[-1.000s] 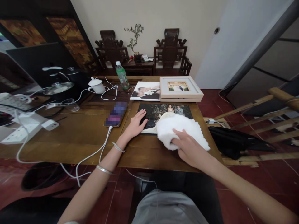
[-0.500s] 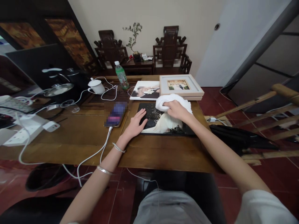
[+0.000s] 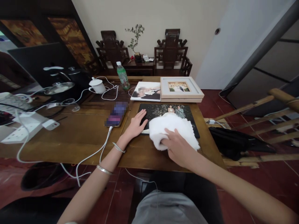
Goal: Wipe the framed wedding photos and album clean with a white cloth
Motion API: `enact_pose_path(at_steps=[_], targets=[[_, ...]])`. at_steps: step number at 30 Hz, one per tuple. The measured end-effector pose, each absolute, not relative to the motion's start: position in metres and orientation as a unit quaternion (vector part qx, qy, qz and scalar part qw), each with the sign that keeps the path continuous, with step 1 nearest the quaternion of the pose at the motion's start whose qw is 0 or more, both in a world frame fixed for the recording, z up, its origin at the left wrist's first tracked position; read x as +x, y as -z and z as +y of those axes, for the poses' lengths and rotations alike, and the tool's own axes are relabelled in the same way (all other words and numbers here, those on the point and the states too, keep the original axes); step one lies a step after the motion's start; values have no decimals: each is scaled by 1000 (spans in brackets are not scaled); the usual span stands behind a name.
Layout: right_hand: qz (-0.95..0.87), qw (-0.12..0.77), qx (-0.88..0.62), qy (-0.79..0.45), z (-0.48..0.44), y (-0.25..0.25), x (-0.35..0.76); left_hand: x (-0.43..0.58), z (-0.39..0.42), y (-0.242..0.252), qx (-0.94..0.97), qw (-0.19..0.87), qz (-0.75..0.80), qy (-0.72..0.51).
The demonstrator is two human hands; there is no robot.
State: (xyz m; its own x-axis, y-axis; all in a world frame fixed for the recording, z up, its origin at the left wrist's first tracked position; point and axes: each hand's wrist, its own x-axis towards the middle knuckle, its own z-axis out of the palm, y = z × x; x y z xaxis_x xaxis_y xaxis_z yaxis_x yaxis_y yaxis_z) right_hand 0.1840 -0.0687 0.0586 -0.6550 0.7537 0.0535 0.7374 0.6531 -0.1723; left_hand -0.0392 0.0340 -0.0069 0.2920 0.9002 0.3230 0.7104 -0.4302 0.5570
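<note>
A dark photo panel [image 3: 154,111] showing a couple lies flat near the table's front edge. My left hand [image 3: 137,124] rests on its left edge, fingers spread and holding nothing. A fluffy white cloth [image 3: 174,126] is gripped in my right hand [image 3: 178,146], its fingers tucked into a fold. The cloth covers the lower middle and right of the panel and hangs over its near edge. Behind the panel lie a white-edged photo print [image 3: 147,91] and a light wooden picture frame [image 3: 181,88], which rests on another flat frame-like piece.
Left of my left hand lies a phone [image 3: 116,114] with white cables. Farther left are a power strip [image 3: 23,130], a clear cup [image 3: 73,105], a lidded white mug [image 3: 97,85] and a kettle [image 3: 74,74]. A green-labelled bottle [image 3: 122,76] stands behind.
My right hand has drawn the white cloth toward me, from the panel's upper part to its near edge, uncovering the pictured couple. My left hand stays in place.
</note>
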Motion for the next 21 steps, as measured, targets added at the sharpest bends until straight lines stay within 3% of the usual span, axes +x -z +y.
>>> enact_pose_path(at_steps=[21], targets=[[-860,80,-503,-25,70,-67,158,-46,43,18,791,164,497,-317]])
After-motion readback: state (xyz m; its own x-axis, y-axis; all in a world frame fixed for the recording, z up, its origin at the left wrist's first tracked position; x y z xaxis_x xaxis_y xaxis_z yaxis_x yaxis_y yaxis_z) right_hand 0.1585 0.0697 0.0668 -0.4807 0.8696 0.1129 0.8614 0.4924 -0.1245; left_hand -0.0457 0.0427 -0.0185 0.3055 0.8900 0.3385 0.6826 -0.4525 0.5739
